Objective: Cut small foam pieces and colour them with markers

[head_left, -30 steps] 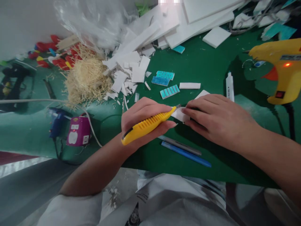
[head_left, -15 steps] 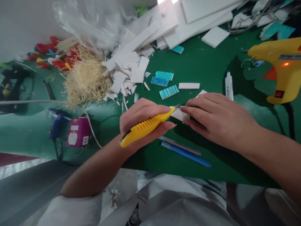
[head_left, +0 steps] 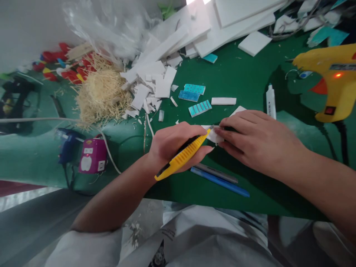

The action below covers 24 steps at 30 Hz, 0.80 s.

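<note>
My left hand (head_left: 175, 142) is wrapped round a yellow utility knife (head_left: 183, 155), whose blade tip touches a small white foam piece (head_left: 215, 136) on the green mat (head_left: 239, 78). My right hand (head_left: 257, 139) lies over that foam piece with its fingers pressing down on it, right beside the blade. A blue pen (head_left: 219, 181) and a grey pen (head_left: 217, 172) lie just below both hands.
A yellow glue gun (head_left: 332, 79) stands at the right, lit. A white tube (head_left: 270, 101), teal patterned pieces (head_left: 198, 107) and a white strip (head_left: 223, 101) lie behind the hands. White foam offcuts (head_left: 155, 81), straw (head_left: 101, 92) and a purple device (head_left: 93, 155) sit to the left.
My left hand has shifted right and tilted the knife more steeply, its handle end swinging toward me. My right hand has stayed on the foam piece.
</note>
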Motion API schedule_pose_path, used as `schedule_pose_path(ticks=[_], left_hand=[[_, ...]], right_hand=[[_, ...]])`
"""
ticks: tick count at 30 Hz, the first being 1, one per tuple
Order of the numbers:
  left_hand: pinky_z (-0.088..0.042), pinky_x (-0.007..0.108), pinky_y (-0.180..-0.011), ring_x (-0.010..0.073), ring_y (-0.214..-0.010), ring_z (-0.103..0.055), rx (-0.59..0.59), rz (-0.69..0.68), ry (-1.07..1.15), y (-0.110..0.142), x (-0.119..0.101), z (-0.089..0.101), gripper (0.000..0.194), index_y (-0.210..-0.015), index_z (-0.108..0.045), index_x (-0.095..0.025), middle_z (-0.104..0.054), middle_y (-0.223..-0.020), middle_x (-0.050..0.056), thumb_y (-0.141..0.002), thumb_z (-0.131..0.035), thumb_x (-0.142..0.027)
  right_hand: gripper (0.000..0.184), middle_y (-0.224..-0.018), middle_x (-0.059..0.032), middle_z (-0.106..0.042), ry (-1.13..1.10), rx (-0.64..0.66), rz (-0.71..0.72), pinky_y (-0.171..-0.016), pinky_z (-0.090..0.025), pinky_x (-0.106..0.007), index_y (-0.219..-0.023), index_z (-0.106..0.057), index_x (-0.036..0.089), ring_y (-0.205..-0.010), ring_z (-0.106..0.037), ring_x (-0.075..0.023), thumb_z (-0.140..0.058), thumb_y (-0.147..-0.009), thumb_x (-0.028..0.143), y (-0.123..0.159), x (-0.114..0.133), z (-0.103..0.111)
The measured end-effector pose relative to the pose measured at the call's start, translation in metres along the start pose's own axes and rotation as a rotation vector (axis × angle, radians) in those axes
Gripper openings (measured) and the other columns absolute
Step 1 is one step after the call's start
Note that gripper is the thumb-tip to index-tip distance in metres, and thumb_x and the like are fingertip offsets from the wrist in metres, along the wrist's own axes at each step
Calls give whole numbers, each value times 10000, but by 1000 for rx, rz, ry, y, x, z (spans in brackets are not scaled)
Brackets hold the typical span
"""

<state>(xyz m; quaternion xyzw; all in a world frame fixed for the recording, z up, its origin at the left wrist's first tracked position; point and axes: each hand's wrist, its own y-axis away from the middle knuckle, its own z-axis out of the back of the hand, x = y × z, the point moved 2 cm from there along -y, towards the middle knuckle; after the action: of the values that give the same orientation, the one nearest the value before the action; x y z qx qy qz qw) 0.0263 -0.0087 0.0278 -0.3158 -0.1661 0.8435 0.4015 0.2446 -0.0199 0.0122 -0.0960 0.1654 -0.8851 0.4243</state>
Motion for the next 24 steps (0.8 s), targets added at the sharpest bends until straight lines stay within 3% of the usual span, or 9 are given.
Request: schedule_pose_path(ticks=[5, 14, 24], left_hand=[[-614, 219, -735, 129, -761, -764, 76, -28, -24, -2, -2, 0, 136, -1079, -670, -238, -817, -912, -8, -959, -617, -200], [-572, 215, -600, 110, -601, -668, 176, -45, 39, -6, -8, 8, 150, -1088, -680, -244, -727, -758, -22, -974, -596, -195], [-554, 227, -547, 115, -603, -703, 179, -88, -75, -2, -15, 14, 136, -1079, -656, -216, -759, -763, -19, -961, -600, -178]], right_hand=[[275, -1077, -139, -780, 5, 17, 9, -821, -584, -393, -1029, -764, 83, -954, -714, -252, -512, -1044, 191, 0, 3, -1], [260, -1027, -136, -762, 12, 50, -52, -756, -574, -379, -1014, -760, 93, -891, -675, -239, -513, -1038, 169, 2, 12, -7], [230, -1004, -139, -751, 14, 72, -84, -777, -558, -374, -1003, -766, 100, -898, -639, -243, -543, -1014, 154, 1, 15, -5]])
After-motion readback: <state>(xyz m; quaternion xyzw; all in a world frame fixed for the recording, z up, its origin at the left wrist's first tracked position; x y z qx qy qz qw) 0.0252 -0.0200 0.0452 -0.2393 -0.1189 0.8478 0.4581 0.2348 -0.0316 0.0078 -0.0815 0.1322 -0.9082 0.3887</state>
